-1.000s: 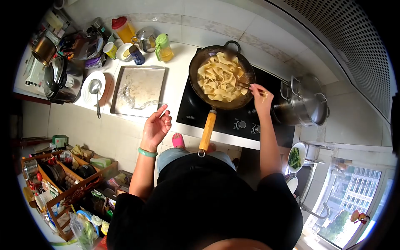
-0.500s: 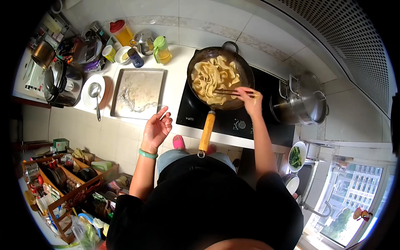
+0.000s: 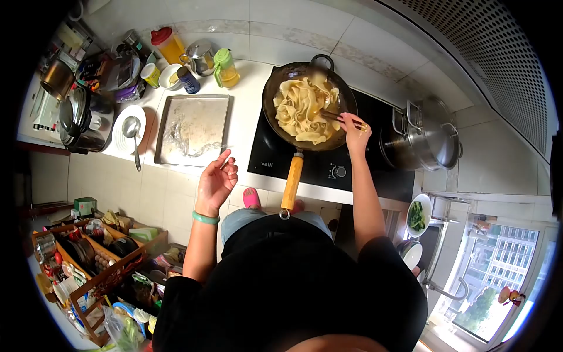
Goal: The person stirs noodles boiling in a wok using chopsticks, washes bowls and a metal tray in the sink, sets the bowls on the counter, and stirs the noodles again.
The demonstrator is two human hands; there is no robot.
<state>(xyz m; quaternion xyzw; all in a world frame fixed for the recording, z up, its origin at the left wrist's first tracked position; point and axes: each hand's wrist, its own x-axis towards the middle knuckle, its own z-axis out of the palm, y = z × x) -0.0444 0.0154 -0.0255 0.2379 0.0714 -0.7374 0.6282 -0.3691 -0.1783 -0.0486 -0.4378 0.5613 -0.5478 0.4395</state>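
Wide, flat noodles fill the middle of a dark wok with a wooden handle. My right hand grips a pair of chopsticks, their tips in the noodles at the right side of the wok. My left hand, a green bangle at its wrist, hovers palm up in front of the counter edge. It holds nothing, and its fingers are loosely curled and apart. Nearest to it is a rectangular metal tray with crumpled clear plastic film in it.
The wok stands on a black induction cooktop, beside a large steel pot. Left on the counter are a white plate with a ladle and a green-lidded oil jug. A bowl of greens sits at right. Shelves stand lower left.
My right hand has moved the chopsticks slightly up and right, with their tips shifting toward the wok's right side. The noodles have been pushed about. My left hand has hardly moved.
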